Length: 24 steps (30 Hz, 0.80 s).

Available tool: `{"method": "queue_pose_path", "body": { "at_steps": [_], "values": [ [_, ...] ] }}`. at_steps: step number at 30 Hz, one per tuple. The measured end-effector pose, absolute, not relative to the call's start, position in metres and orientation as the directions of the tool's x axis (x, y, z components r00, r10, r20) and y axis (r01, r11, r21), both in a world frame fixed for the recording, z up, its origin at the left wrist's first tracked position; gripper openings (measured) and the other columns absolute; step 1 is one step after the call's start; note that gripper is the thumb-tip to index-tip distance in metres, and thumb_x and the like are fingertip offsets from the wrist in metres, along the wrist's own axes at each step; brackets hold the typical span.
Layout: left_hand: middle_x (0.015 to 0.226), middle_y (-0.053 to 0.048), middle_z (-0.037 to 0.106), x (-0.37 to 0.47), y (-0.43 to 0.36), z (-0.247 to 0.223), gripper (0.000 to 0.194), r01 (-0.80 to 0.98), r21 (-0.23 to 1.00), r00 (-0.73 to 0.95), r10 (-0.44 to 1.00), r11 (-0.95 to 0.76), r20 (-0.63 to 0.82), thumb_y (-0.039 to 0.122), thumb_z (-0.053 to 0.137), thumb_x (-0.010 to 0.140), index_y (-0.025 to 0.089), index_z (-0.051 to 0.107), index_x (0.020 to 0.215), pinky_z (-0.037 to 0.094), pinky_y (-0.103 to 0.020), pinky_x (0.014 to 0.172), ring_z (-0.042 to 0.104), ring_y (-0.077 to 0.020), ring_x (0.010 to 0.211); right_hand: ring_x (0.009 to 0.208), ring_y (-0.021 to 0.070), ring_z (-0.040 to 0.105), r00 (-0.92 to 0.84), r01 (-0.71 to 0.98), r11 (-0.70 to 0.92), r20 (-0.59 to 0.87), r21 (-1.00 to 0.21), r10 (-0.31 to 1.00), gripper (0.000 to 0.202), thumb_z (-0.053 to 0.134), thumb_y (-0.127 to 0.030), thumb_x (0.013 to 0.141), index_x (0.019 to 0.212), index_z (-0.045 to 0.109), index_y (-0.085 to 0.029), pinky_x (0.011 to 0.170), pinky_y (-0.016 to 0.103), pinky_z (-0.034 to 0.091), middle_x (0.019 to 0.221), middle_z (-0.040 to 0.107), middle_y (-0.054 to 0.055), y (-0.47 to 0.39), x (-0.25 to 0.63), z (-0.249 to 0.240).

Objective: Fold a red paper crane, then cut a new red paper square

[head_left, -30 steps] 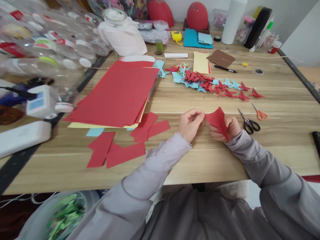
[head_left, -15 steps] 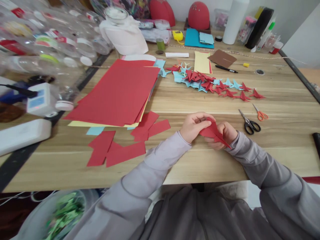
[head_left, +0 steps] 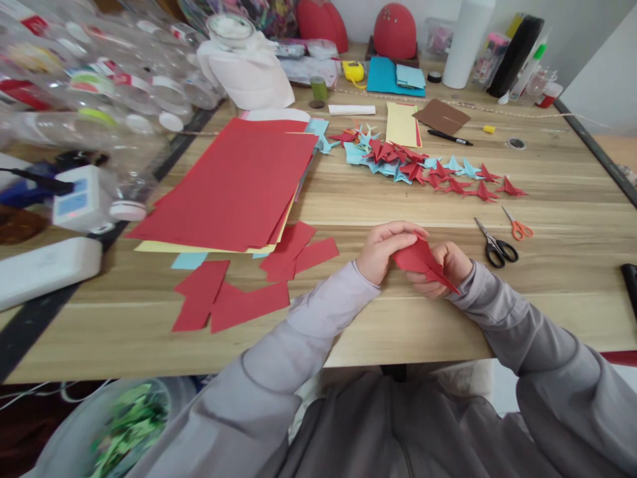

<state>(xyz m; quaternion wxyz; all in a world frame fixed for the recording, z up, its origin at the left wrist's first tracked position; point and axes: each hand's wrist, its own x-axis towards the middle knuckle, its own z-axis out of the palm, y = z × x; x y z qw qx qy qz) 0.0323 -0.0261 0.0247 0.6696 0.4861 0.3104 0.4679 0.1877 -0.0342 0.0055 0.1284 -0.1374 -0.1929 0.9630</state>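
A folded piece of red paper is held between my two hands above the table's near part. My left hand pinches its upper left side, thumb on top. My right hand grips its right side, with fingers partly beneath it and a narrow point sticking out toward the wrist. Several red paper pieces lie to the left, below a stack of large red sheets. Farther back is a row of small folded red and light blue paper shapes.
Black-handled scissors and orange scissors lie right of my hands. Plastic bottles crowd the left side, near a white device. A black pen, brown paper and yellow tape measure are at the back.
My left thumb and fingers have shifted slightly left along the red paper, and its left part looks a little more spread. My right hand stays almost still.
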Motion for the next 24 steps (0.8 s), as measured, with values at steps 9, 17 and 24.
{"method": "queue_pose_path", "body": {
  "at_steps": [9, 17, 24],
  "values": [
    [0.068, -0.002, 0.067, 0.036, -0.026, 0.025, 0.013, -0.316, 0.946, 0.309, 0.950, 0.070, 0.033, 0.026, 0.060, 0.066, 0.018, 0.070, 0.064, 0.043, -0.025, 0.065, 0.058, -0.0135, 0.066, 0.037, 0.0070, 0.029, -0.933, -0.186, -0.884, -0.206, -0.429, 0.297, 0.020, 0.050, -0.019, 0.055, 0.074, 0.043, -0.015, 0.032, 0.017, 0.022, 0.051, 0.041, -0.003, -0.035, 0.188, 0.006],
    [0.051, 0.002, 0.056, 0.035, -0.020, 0.021, 0.023, -0.387, 0.909, 0.141, 0.984, 0.153, -0.106, 0.032, 0.068, 0.064, 0.016, 0.059, 0.050, 0.041, -0.023, 0.055, 0.050, -0.0087, 0.050, 0.036, 0.0083, 0.029, -0.820, -0.368, -0.749, -0.188, -0.551, 0.541, 0.029, 0.048, -0.019, 0.051, 0.079, 0.044, -0.017, 0.031, 0.018, 0.024, 0.048, 0.038, -0.005, -0.037, 0.186, 0.021],
    [0.052, 0.001, 0.057, 0.037, -0.022, 0.021, 0.023, -0.367, 0.914, 0.169, 0.979, 0.171, -0.115, 0.032, 0.070, 0.063, 0.016, 0.058, 0.051, 0.041, -0.023, 0.051, 0.051, -0.0084, 0.048, 0.035, 0.0070, 0.026, -0.654, -0.573, -0.588, -0.113, -0.570, 0.748, 0.019, 0.050, -0.020, 0.052, 0.060, 0.032, -0.020, 0.029, 0.018, 0.026, 0.046, 0.031, -0.006, -0.034, 0.187, 0.021]
  ]
}}
